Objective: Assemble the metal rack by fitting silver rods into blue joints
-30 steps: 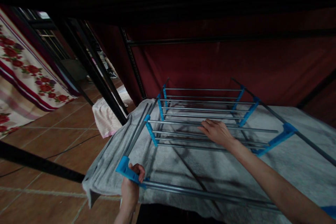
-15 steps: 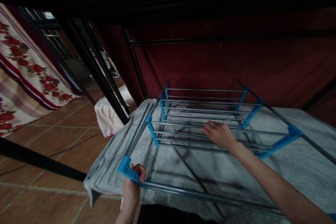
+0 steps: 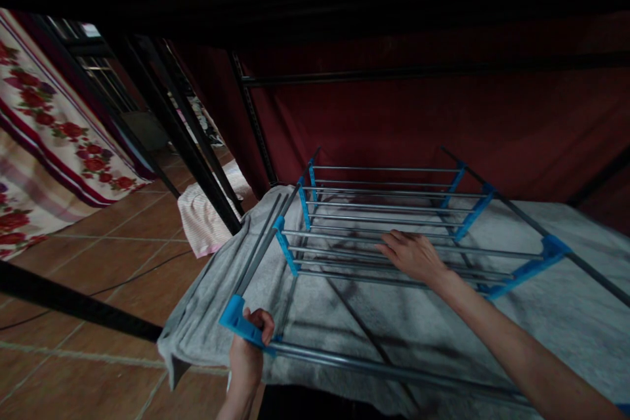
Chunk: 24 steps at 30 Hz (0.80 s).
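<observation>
head view: the drying rack (image 3: 394,236) lies flat on a grey towel (image 3: 541,315), seemingly being folded or opened; dim light leaves that unsure. the left hand (image 3: 249,348) is closed around the blue corner joint (image 3: 236,318) at the near-left end. the right hand (image 3: 413,254) rests open and flat on the middle rails, fingers spread. any next move calls for a firm corner grip while the rails shift.

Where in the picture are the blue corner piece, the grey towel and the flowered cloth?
blue corner piece (image 3: 232,315), head view, on its flat outer end.
grey towel (image 3: 551,321), head view, on its bare right part.
flowered cloth (image 3: 44,125), head view, on the rose pattern.
</observation>
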Each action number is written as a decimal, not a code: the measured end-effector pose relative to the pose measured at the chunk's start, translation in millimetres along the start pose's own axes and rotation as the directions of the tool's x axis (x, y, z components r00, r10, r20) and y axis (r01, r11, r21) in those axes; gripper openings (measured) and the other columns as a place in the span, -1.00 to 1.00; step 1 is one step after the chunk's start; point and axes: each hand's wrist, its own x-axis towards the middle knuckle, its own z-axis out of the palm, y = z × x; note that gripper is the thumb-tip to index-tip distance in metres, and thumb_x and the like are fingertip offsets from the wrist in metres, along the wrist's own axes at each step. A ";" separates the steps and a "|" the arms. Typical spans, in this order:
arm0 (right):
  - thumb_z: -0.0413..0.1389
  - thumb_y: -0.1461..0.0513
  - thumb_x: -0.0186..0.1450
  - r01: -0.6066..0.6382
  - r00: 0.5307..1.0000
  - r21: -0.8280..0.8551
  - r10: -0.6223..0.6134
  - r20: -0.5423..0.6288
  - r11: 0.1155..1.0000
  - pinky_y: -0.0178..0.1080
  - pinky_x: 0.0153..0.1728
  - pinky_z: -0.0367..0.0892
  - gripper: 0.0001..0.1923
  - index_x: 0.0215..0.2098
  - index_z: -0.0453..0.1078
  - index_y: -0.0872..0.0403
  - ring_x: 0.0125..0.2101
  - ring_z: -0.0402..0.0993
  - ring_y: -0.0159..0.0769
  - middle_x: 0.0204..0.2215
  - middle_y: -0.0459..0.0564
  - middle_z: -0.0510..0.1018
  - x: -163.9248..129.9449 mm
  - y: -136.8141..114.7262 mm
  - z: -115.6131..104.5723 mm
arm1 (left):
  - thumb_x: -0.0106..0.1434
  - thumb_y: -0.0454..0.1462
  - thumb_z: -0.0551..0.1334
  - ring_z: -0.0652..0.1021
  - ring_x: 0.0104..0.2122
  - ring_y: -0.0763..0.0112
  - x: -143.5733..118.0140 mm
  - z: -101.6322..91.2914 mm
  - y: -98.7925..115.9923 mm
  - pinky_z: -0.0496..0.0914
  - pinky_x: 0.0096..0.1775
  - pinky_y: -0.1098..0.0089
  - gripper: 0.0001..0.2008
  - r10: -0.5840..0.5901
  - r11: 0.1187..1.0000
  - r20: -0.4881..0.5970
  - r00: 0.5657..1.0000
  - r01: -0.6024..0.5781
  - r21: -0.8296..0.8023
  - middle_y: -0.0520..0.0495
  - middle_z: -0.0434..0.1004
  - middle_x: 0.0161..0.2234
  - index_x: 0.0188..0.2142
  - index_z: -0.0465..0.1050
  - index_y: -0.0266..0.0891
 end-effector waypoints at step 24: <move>-0.14 0.03 0.56 -0.011 0.999 0.033 0.010 0.049 0.999 -0.23 -0.37 0.05 -0.57 -0.21 0.47 0.05 -0.33 0.52 -0.29 -0.32 -0.03 0.59 2.8 0.4 -15.2 | 0.30 0.20 0.09 0.22 -0.62 0.42 -1.9 -0.3 -0.5 0.19 -0.48 0.36 -0.37 0.005 1.000 -0.010 1.000 -0.005 -0.004 0.01 0.18 -0.69 -0.67 0.32 -0.20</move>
